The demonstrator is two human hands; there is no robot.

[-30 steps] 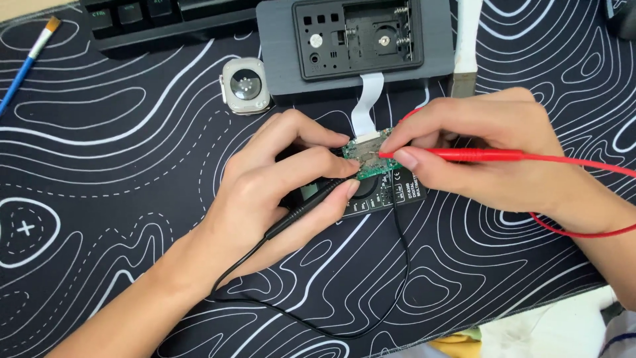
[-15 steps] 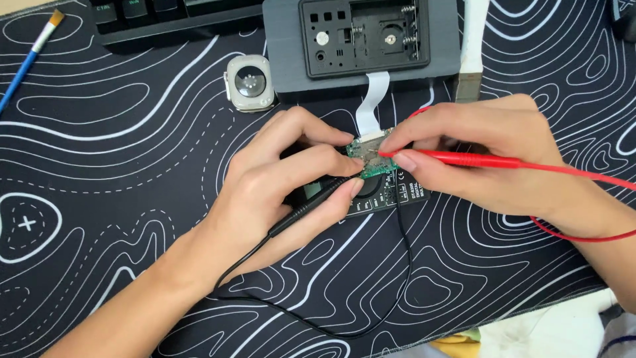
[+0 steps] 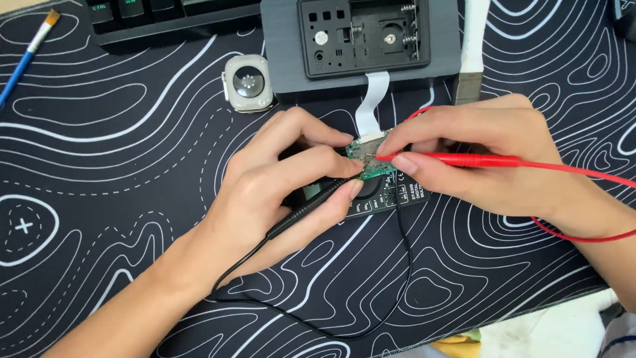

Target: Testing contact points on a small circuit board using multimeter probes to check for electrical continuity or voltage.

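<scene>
My left hand (image 3: 278,182) grips a black test probe (image 3: 308,209), its tip at a small green circuit board (image 3: 368,159). My right hand (image 3: 474,156) pinches a red test probe (image 3: 464,160) whose tip touches the same board from the right. The board lies over a black multimeter (image 3: 387,192), mostly hidden beneath my fingers. A white ribbon cable (image 3: 371,99) joins the board to a grey device housing (image 3: 361,40) with an open back.
A square smartwatch body (image 3: 248,83) lies face down left of the housing. A dark keyboard (image 3: 165,16) runs along the top edge, a blue-handled brush (image 3: 26,56) at top left. Black lead (image 3: 344,311) and red lead (image 3: 583,199) trail over the patterned black mat (image 3: 99,166).
The view has shifted slightly. Both hands stay on the board with the probes almost unmoved.
</scene>
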